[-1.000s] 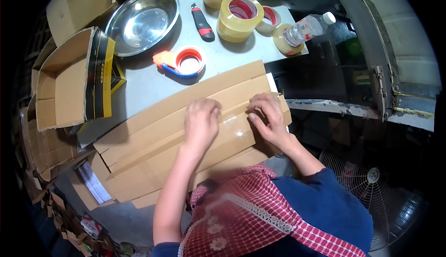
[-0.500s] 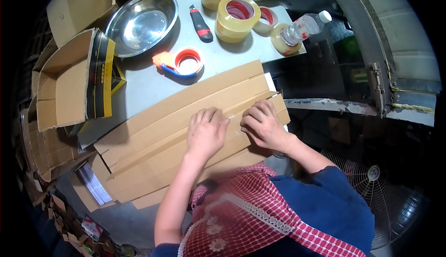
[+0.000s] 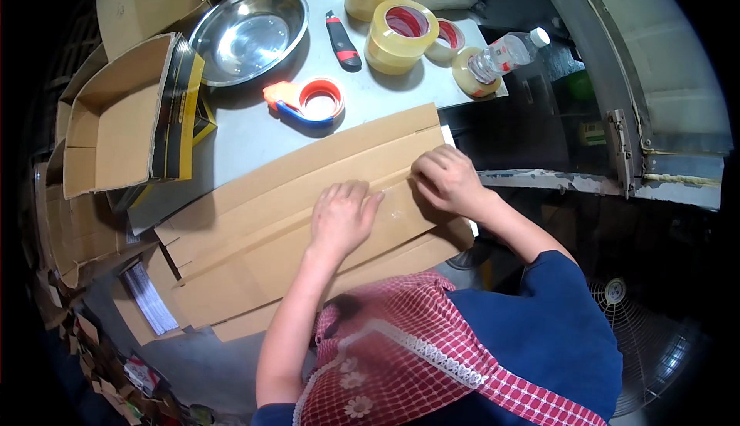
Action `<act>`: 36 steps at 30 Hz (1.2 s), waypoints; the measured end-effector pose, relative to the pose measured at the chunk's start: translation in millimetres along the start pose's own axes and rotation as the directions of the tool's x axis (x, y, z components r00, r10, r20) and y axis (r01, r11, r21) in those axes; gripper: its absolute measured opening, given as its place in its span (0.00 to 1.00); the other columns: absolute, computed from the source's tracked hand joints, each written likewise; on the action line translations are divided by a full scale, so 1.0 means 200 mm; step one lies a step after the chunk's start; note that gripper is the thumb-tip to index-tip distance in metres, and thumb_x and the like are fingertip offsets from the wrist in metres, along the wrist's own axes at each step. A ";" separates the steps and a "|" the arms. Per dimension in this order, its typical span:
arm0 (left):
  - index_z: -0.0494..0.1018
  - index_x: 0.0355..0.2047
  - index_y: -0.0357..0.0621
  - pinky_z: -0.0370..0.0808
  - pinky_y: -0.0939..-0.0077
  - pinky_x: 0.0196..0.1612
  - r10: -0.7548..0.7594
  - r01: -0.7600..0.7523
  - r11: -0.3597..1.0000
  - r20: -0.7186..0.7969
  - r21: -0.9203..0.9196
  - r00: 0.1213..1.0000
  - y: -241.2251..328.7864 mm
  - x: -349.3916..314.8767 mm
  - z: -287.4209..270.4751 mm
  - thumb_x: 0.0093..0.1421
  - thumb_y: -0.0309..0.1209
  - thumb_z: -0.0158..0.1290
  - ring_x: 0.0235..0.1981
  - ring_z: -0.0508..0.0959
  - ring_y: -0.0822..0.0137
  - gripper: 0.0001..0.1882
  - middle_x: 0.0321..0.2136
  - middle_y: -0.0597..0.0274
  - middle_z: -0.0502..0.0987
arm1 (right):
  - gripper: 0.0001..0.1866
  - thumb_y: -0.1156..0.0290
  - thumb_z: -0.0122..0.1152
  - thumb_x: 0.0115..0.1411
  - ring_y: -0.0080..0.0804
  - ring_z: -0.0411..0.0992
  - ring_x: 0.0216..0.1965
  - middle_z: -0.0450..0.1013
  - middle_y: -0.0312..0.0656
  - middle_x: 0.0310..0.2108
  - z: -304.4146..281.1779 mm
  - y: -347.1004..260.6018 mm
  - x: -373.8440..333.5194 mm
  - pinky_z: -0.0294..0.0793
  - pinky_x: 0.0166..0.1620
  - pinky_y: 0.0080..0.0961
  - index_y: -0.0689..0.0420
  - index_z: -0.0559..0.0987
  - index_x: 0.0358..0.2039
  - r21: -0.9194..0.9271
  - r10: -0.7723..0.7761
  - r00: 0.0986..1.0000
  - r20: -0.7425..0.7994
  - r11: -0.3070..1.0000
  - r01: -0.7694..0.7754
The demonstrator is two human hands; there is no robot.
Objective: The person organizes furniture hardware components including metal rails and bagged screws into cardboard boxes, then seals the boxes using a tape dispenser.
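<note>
A long flattened cardboard box (image 3: 254,272), brown with crease lines and slots, lies slantwise over the near part of the table. My left hand (image 3: 341,214) rests on its middle, fingers stretched along the surface and thumb out to the side. At the right end my right hand (image 3: 449,179) has its fingers bent down onto the cardboard beside the long seam. Its fingertips are partly hidden. A small shiny patch, apparently clear tape (image 3: 397,213), shows on the cardboard between the hands.
Beyond the cardboard stand an orange and blue tape dispenser (image 3: 317,102), a utility knife (image 3: 342,42), a steel bowl (image 3: 250,37), tape rolls (image 3: 397,37) and a plastic bottle (image 3: 505,56). Open cartons (image 3: 116,122) crowd the left. A fan (image 3: 628,326) stands at lower right.
My right hand has moved up and slightly right along the cardboard's end. The raised flap there now lies flatter. My left hand stays nearly in place. The whole view has shifted slightly.
</note>
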State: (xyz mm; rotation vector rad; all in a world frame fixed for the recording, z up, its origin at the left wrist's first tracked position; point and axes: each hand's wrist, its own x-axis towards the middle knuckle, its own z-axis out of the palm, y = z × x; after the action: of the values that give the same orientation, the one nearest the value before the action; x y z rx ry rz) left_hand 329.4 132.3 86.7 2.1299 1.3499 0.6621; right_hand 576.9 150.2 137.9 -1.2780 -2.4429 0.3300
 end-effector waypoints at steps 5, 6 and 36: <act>0.78 0.38 0.38 0.77 0.61 0.45 0.046 -0.059 0.996 -0.160 -0.073 0.986 -0.01 0.01 -0.01 0.63 0.33 0.59 0.41 0.81 0.51 0.10 0.40 0.51 0.81 | 0.10 0.80 0.63 0.53 0.47 0.76 0.41 0.77 0.46 0.37 0.03 -0.11 -0.06 0.76 0.46 0.38 0.58 0.78 0.38 0.236 0.101 0.994 -0.044 0.968 -0.088; 0.78 0.38 0.38 0.77 0.61 0.45 0.045 -0.058 0.996 -0.163 -0.073 0.986 -0.01 0.00 -0.03 0.63 0.33 0.59 0.41 0.81 0.51 0.10 0.40 0.51 0.81 | 0.09 0.80 0.62 0.52 0.47 0.76 0.39 0.76 0.45 0.35 0.04 -0.12 -0.06 0.75 0.45 0.40 0.58 0.77 0.36 0.341 0.204 0.971 -0.127 0.928 -0.150; 0.71 0.40 0.45 0.73 0.75 0.36 -0.900 -0.110 0.425 -0.407 -0.898 -0.158 -0.36 -1.92 -0.71 0.70 0.35 0.56 0.38 0.75 0.73 0.08 0.32 0.66 0.74 | 0.08 0.77 0.59 0.60 0.51 0.74 0.42 0.75 0.48 0.38 0.50 -1.13 0.55 0.75 0.46 0.43 0.57 0.78 0.41 0.596 -0.325 0.944 0.059 0.770 0.228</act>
State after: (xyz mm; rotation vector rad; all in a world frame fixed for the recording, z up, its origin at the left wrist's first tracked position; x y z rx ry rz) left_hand 43.3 -168.6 97.6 -0.1046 1.7871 2.0701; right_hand 310.3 110.1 152.7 -0.6291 -2.3239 1.0385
